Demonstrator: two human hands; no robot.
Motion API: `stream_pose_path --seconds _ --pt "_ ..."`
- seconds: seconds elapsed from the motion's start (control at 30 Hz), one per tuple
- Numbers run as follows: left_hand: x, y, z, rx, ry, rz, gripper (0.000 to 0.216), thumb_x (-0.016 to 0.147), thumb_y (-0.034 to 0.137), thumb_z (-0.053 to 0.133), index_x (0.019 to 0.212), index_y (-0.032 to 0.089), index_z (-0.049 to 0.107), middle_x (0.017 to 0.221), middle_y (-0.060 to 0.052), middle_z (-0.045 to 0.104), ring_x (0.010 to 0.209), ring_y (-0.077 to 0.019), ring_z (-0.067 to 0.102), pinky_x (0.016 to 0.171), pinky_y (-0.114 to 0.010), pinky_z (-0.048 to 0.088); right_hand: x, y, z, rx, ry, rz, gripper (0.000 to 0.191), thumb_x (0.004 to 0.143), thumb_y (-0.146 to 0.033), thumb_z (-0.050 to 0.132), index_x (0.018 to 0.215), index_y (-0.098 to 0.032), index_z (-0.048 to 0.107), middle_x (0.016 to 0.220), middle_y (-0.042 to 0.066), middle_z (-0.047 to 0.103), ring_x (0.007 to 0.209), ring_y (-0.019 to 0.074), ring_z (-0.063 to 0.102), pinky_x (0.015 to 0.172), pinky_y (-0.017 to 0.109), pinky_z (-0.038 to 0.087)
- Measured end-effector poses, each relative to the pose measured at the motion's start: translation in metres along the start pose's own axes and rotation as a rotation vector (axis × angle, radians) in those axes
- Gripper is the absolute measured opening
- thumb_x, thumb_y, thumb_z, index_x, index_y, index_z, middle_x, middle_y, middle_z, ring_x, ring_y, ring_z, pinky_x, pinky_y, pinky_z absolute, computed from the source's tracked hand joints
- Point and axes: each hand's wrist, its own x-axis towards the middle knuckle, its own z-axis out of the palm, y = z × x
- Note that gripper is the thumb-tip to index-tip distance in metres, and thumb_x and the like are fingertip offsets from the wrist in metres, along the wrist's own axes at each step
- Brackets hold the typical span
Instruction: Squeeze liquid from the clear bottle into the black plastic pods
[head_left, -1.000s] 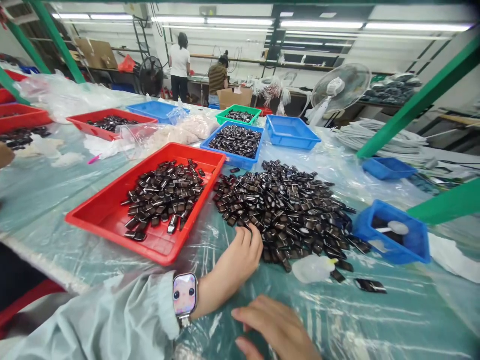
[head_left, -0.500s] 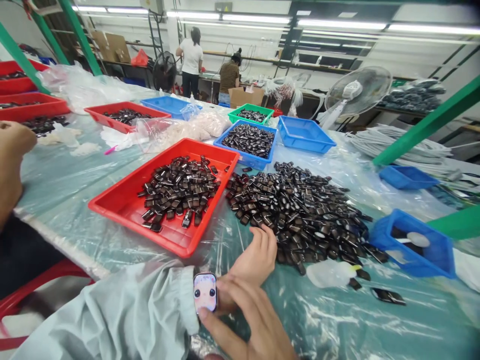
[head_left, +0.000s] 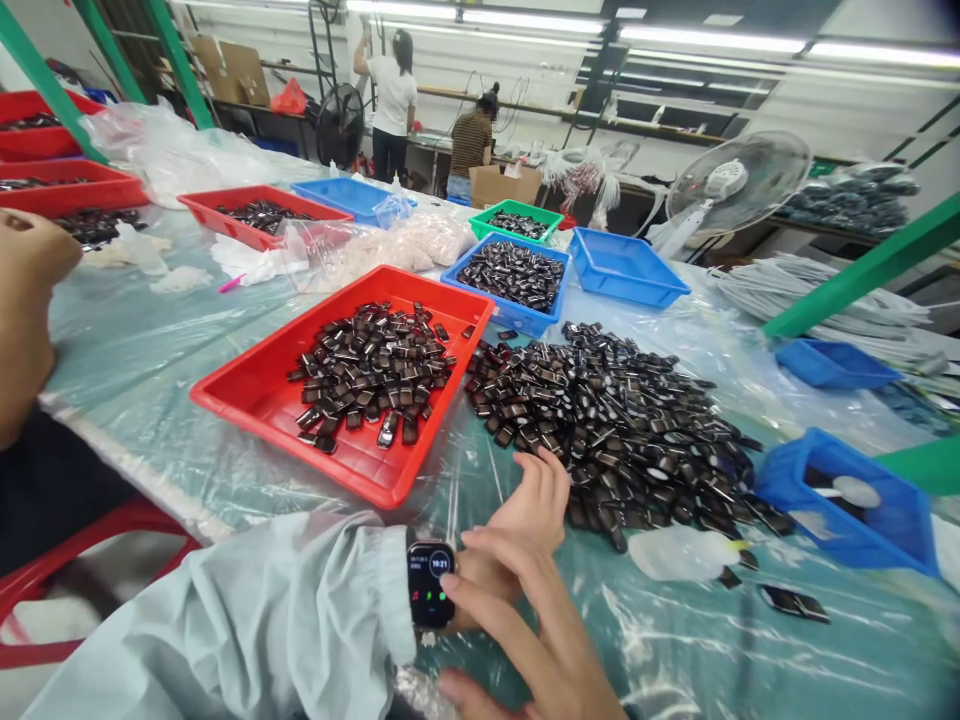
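right hand (head_left: 551,625): our fingers sit apart, one tip at the watch (head_left: 426,585)
watch: on our left wrist (head_left: 484,578); probably light, stiff, slick, so we'd grab its sides
left hand (head_left: 529,500): fingers loosely apart beside black pieces (head_left: 615,420)

A factory workshop, probably for assembly, is showing here: a heap of small dark pieces (head_left: 615,430) is covering the middle of a plastic-sheeted tabletop (head_left: 135,350), and a red tray (head_left: 255,390) near its left edge is holding more. Beyond the far edge, a pedestal fan (head_left: 735,190) is standing, and tube lights (head_left: 532,22) are glowing above two people (head_left: 394,100).
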Motion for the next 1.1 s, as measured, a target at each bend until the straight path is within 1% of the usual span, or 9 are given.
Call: stream_pose_path --seconds 0.1,0.3,0.43,0.57,0.67,0.77,0.9,1.0,1.1 --pt "-0.001 -0.002 0.0 0.003 0.006 0.013 0.031 0.093 0.032 0.058 0.119 0.016 0.057 0.121 -0.009 0.059 0.1 -0.0238 0.063 0.084 -0.044 0.053 0.0 0.0 -0.001 0.021 0.006 -0.014 0.029 0.09 -0.034 0.056 0.114 -0.018 0.057 0.121 0.014 0.048 0.111 0.0252 0.057 0.09 0.038 0.054" --pt "0.001 -0.003 0.003 0.001 0.029 0.017 0.03 0.093 0.032 0.058 0.118 0.016 0.057 0.119 -0.009 0.06 0.098 -0.023 0.063 0.082 -0.043 0.053 0.004 -0.001 -0.003 -0.007 -0.011 -0.087 0.031 0.088 -0.038 0.06 0.113 -0.02 0.059 0.125 0.014 0.047 0.113 0.0262 0.056 0.085 0.038 0.056" --pt "0.002 0.002 0.009 0.009 0.043 -0.001 0.03 0.093 0.032 0.058 0.118 0.016 0.057 0.119 -0.009 0.06 0.098 -0.0229 0.063 0.081 -0.043 0.054 0.002 -0.002 -0.001 -0.045 0.071 0.006 0.034 0.093 -0.041 0.051 0.113 -0.014 0.057 0.117 0.015 0.053 0.108 0.0254 0.057 0.087 0.039 0.055" --pt "0.002 0.003 0.01 0.014 0.064 -0.013 0.03 0.093 0.032 0.058 0.118 0.016 0.057 0.118 -0.009 0.06 0.097 -0.0228 0.064 0.081 -0.043 0.054 -0.002 -0.003 0.01 -0.078 0.148 0.12 0.032 0.088 -0.037 0.06 0.108 -0.012 0.059 0.109 0.013 0.059 0.105 0.0267 0.057 0.088 0.041 0.053" --pt "0.001 0.001 0.007 0.015 0.057 -0.021 0.03 0.093 0.032 0.058 0.118 0.016 0.057 0.119 -0.009 0.06 0.098 -0.0229 0.063 0.081 -0.043 0.054 -0.002 -0.006 0.018 -0.083 0.182 0.129 0.029 0.086 -0.032 0.063 0.108 -0.013 0.06 0.107 0.011 0.062 0.107 0.0267 0.055 0.09 0.04 0.05" --pt "0.0 -0.002 0.006 0.008 0.057 -0.006 0.03 0.093 0.032 0.058 0.118 0.016 0.057 0.119 -0.009 0.06 0.098 -0.0229 0.063 0.082 -0.043 0.054 0.001 -0.01 0.021 -0.027 0.165 0.143 0.026 0.087 -0.028 0.064 0.108 -0.013 0.061 0.105 0.011 0.063 0.108 0.0252 0.055 0.091 0.036 0.05" --pt "0.001 0.0 0.008 -0.003 0.05 0.007 0.03 0.093 0.032 0.058 0.118 0.016 0.057 0.119 -0.009 0.06 0.098 -0.0228 0.063 0.081 -0.043 0.054 0.006 -0.011 0.02 0.047 0.178 0.172 0.022 0.089 -0.027 0.062 0.105 -0.014 0.064 0.102 0.009 0.064 0.1 0.0221 0.059 0.087 0.033 0.052" --pt "0.003 0.005 0.009 -0.012 0.03 -0.012 0.03 0.093 0.032 0.058 0.118 0.016 0.057 0.119 -0.009 0.06 0.097 -0.0227 0.064 0.081 -0.043 0.054 0.007 -0.01 0.019 0.02 0.227 0.166 0.022 0.087 -0.029 0.064 0.103 -0.014 0.065 0.099 0.009 0.065 0.097 0.0222 0.06 0.085 0.033 0.053" --pt "0.003 0.007 0.01 -0.022 0.026 -0.025 0.03 0.093 0.032 0.058 0.119 0.016 0.057 0.119 -0.009 0.06 0.098 -0.023 0.063 0.081 -0.043 0.054 0.003 -0.009 0.02 -0.021 0.228 0.162 0.023 0.087 -0.029 0.064 0.104 -0.013 0.065 0.099 0.01 0.066 0.098 0.0235 0.06 0.085 0.035 0.053"
